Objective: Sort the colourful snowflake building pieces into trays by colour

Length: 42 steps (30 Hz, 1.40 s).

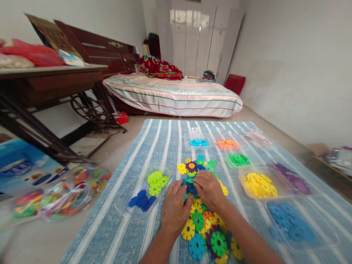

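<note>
Interlocking notched plastic discs in several colours lie joined in a long cluster on the striped cloth. My left hand rests on the cluster's left side, its fingers curled against dark blue discs. From the right, my right hand reaches in with thumb and fingers pinched at the same blue part. The fingers partly hide the pieces between them. Just beyond the hands is a purple disc with a yellow centre, among yellow and green ones. Left of my left hand, a clear tray holds lime green discs and dark blue discs.
On the right stand clear trays of yellow discs, purple discs, blue discs and green discs. Light blue discs and orange discs sit farther back. A bed and sewing-machine table stand beyond.
</note>
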Motion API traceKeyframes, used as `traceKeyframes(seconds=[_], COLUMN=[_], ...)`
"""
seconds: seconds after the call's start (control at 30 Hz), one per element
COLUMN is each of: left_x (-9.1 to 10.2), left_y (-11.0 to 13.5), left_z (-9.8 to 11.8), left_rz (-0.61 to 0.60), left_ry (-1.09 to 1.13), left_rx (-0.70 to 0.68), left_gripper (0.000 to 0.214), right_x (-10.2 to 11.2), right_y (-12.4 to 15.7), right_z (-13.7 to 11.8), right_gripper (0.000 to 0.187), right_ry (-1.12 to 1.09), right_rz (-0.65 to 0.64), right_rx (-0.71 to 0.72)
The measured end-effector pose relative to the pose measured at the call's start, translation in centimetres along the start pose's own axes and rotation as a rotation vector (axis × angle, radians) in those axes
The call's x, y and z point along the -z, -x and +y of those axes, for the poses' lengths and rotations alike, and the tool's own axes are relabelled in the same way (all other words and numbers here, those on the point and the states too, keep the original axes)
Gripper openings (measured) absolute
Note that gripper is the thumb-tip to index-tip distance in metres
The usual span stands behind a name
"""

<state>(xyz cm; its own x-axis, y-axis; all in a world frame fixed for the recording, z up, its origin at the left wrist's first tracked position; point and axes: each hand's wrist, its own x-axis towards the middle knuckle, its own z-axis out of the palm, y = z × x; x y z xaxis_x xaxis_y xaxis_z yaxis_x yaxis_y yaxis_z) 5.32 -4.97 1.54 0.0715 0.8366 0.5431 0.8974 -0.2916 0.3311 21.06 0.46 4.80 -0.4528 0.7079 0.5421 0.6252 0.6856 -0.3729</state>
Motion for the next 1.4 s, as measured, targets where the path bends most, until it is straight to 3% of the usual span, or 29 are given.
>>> traceKeyframes(seconds=[0.33,0.53,0.63,0.7,0.83,1.03,1.13,1.3,1.4], left_x=[0.4,0.3,0.3,0.3,0.5,0.5,0.4,0.4,0.5], left_y=[-0.2,-0.1,-0.2,-0.2,-0.3,-0.3,-0.2,-0.2,-0.3], left_z=[0.0,0.1,0.2,0.3,0.3,0.1,0.1,0.2,0.3], left_rz=[-0.024,-0.045,-0.045,-0.046,-0.059,-0.075,-0.073,-0.071,-0.06], left_ry=[-0.003,-0.025,-0.033,-0.042,-0.054,-0.05,-0.043,-0.041,-0.042], left_rx=[-0.007,0.006,0.002,-0.002,-0.012,-0.023,-0.011,-0.002,-0.004], left_gripper=[0.028,0.028,0.028,0.028,0.029,0.029,0.029,0.027,0.027], right_x=[1.7,6.8,8.3,7.6,3.8,0.4,-0.3,-1.2,-1.3], right_y=[-0.3,-1.3,-1.2,-0.8,-0.2,-0.8,-1.0,-0.4,0.0], right_z=[0.1,4.7,6.3,5.9,2.6,-0.4,-0.3,0.2,0.2], right_gripper=[0.023,0.024,0.021,0.021,0.016,0.019,0.014,0.011,0.016], right_ry=[-0.062,0.332,0.505,0.479,0.282,0.248,0.283,0.297,0.279], right_rz=[0.194,0.435,0.462,0.393,0.121,-0.217,-0.23,-0.042,0.006], right_rx=[-0.048,-0.182,-0.283,-0.245,-0.082,-0.079,-0.055,0.04,0.054])
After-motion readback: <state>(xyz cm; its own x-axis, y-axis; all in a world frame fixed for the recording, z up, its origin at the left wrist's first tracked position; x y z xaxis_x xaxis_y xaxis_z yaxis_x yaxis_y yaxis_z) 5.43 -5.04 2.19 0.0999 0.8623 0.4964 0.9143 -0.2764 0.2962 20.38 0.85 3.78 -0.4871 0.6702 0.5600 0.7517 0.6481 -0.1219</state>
